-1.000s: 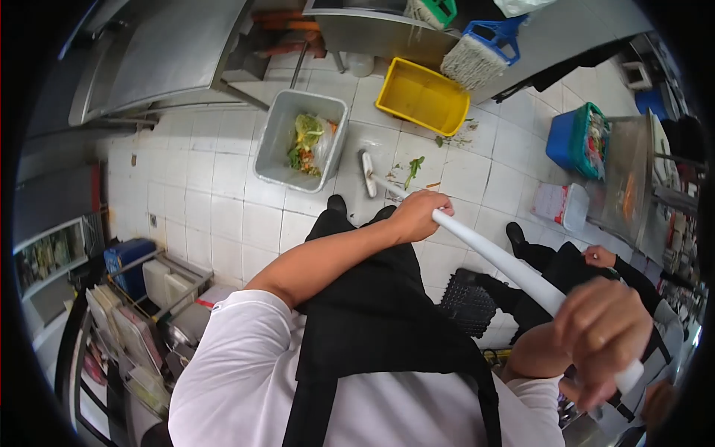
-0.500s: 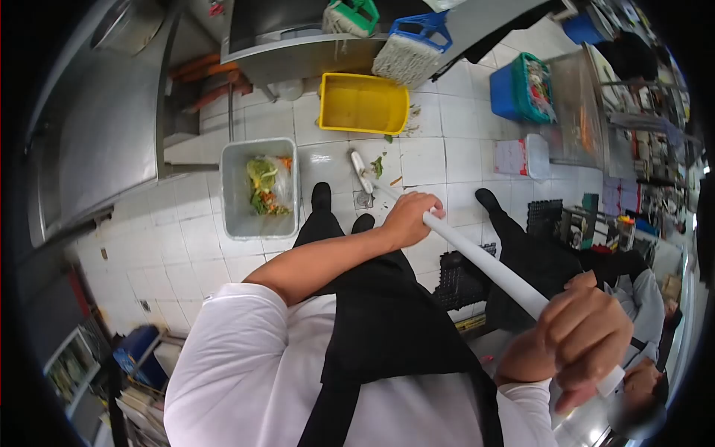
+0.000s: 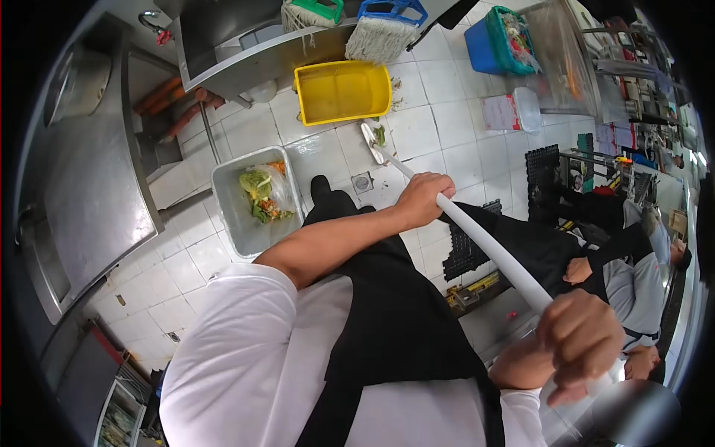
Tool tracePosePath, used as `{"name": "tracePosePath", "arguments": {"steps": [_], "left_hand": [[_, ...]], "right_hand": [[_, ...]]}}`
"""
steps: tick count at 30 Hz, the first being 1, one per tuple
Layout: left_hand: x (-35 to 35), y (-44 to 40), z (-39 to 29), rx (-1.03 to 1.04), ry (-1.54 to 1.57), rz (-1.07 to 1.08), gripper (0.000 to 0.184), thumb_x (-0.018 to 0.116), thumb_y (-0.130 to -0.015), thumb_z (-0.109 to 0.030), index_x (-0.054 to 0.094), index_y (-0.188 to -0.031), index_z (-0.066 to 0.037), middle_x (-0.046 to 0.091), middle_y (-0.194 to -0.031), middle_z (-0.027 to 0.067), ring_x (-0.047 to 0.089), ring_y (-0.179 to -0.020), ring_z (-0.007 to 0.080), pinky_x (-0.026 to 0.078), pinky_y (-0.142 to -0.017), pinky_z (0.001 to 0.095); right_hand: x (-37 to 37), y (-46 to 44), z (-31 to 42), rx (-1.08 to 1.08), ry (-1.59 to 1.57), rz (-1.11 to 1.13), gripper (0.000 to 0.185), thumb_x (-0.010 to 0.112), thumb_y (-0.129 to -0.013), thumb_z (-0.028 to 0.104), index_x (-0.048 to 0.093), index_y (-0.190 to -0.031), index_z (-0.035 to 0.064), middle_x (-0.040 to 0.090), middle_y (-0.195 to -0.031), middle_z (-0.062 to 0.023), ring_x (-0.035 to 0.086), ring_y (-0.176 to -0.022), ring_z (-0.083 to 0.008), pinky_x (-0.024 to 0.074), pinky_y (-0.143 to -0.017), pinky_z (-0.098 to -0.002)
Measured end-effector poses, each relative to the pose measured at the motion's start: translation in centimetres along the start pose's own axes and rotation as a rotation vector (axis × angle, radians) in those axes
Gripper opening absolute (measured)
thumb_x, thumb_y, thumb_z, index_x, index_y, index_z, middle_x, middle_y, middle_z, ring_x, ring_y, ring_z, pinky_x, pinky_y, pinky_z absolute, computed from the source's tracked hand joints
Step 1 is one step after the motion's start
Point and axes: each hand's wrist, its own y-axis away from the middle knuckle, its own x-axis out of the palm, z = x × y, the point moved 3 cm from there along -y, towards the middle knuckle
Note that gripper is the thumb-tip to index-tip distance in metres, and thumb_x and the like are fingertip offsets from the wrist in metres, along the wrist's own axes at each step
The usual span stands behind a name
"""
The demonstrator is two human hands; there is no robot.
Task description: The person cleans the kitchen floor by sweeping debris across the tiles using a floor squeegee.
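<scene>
Left hand (image 3: 424, 200) extended forward, right hand (image 3: 585, 339) held close, both with fingers (image 3: 442, 183) curled round a white pole (image 3: 497, 253)

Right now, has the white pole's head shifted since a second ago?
Yes, the pole's head has moved away from the floor drain, toward the yellow tub.

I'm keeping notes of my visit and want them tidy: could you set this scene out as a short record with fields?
Left hand: closed around the white pole, lower down
Right hand: closed around the same pole, higher up
Pole head: low by the tiled floor, close beside a green leaf
Grey bin: holds vegetable scraps
Yellow tub: on the floor, near the steel sink
Mops: one blue-topped, one green-topped
Another person: hand visible at the right of the view
</scene>
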Motion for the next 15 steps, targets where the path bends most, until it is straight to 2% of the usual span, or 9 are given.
{"name": "tracePosePath", "arguments": {"steps": [6,7,8,9,11,12,13,14,15], "left_hand": [[0.2,3.6,0.3,-0.037,-0.017,0.085,0.013,0.061,-0.096,-0.016,0.064,-0.09,-0.005,0.069,-0.087,0.0136,0.065,-0.088,0.0375,0.05,-0.081,0.0482],[0.0,3.9,1.1,-0.079,-0.016,0.13,0.012,0.061,-0.096,-0.015,0.065,-0.09,-0.005,0.069,-0.087,0.0146,0.066,-0.088,0.0381,0.051,-0.079,0.0473],[0.1,3.8,2.0,-0.107,-0.013,0.183,0.011,0.062,-0.096,-0.013,0.066,-0.091,-0.005,0.069,-0.087,0.0156,0.066,-0.087,0.0386,0.052,-0.078,0.0465],[0.5,3.3,3.0,-0.056,-0.019,0.148,0.009,0.062,-0.095,-0.012,0.067,-0.093,-0.005,0.069,-0.088,0.0161,0.067,-0.087,0.0385,0.052,-0.077,0.0456],[1.3,1.4,3.7,-0.07,0.005,0.1,0.008,0.064,-0.091,-0.008,0.068,-0.096,-0.005,0.071,-0.089,0.017,0.068,-0.087,0.0388,0.053,-0.078,0.0452],[1.0,0.0,3.7,-0.138,0.015,0.074,0.011,0.066,-0.087,-0.005,0.069,-0.098,-0.005,0.071,-0.089,0.0174,0.069,-0.088,0.0391,0.053,-0.079,0.0457],[0.7,-1.5,4.0,-0.094,0.046,0.083,0.013,0.066,-0.087,-0.005,0.07,-0.1,-0.005,0.072,-0.09,0.0175,0.07,-0.089,0.0378,0.054,-0.079,0.0442],[0.4,-2.9,4.0,-0.056,0.077,0.093,0.015,0.067,-0.087,-0.005,0.07,-0.102,-0.005,0.073,-0.092,0.0176,0.071,-0.09,0.0366,0.054,-0.079,0.0427],[-0.7,-4.7,3.5,0.014,0.003,0.088,0.014,0.067,-0.09,-0.007,0.071,-0.103,-0.005,0.073,-0.091,0.0174,0.071,-0.087,0.0345,0.054,-0.078,0.0415]], "right_hand": [[-1.2,1.8,-0.5,0.01,-0.148,-0.055,0.031,0.076,-0.084,0.009,0.056,-0.06,0.0059,0.047,-0.053,-0.0001,0.045,-0.039,-0.0168,0.0442,-0.046,-0.0306],[-1.0,3.2,-1.6,-0.016,-0.084,-0.215,0.031,0.075,-0.084,0.01,0.055,-0.06,0.0057,0.045,-0.052,-0.0015,0.043,-0.038,-0.0186,0.0436,-0.045,-0.0315],[-1.7,2.2,-2.8,-0.002,-0.173,-0.123,0.034,0.075,-0.085,0.012,0.054,-0.059,0.0055,0.042,-0.05,-0.0022,0.042,-0.038,-0.0195,0.0422,-0.043,-0.0327],[-2.0,2.7,-2.9,-0.039,-0.105,-0.149,0.027,0.076,-0.081,0.015,0.057,-0.063,0.0079,0.052,-0.051,0.0016,0.049,-0.04,-0.0147,0.0482,-0.048,-0.0317],[-1.1,3.0,-3.4,-0.034,0.032,-0.572,0.04,0.081,-0.08,0.018,0.052,-0.056,0.0062,0.043,-0.051,-0.0017,0.041,-0.039,-0.0207,0.0387,-0.045,-0.0342],[-1.2,2.8,-3.3,0.021,0.008,-0.717,0.041,0.083,-0.078,0.022,0.052,-0.057,0.0059,0.045,-0.053,-0.0029,0.044,-0.045,-0.0194,0.04,-0.049,-0.0335],[-1.3,2.7,-3.5,0.002,0.036,-0.887,0.031,0.083,-0.078,0.02,0.058,-0.072,0.0037,0.053,-0.063,-0.0048,0.051,-0.056,-0.0167,0.0424,-0.056,-0.0329],[-2.8,4.0,-4.3,-0.021,0.126,-0.779,0.031,0.075,-0.084,0.017,0.057,-0.105,0.0035,0.066,-0.081,-0.0102,0.064,-0.07,-0.0212,0.0545,-0.075,-0.0403],[-3.0,3.4,-5.1,-0.015,0.175,-0.885,0.048,0.077,-0.087,0.02,0.054,-0.125,0.0009,0.067,-0.113,-0.016,0.068,-0.101,-0.0268,0.0512,-0.098,-0.0442]]}}
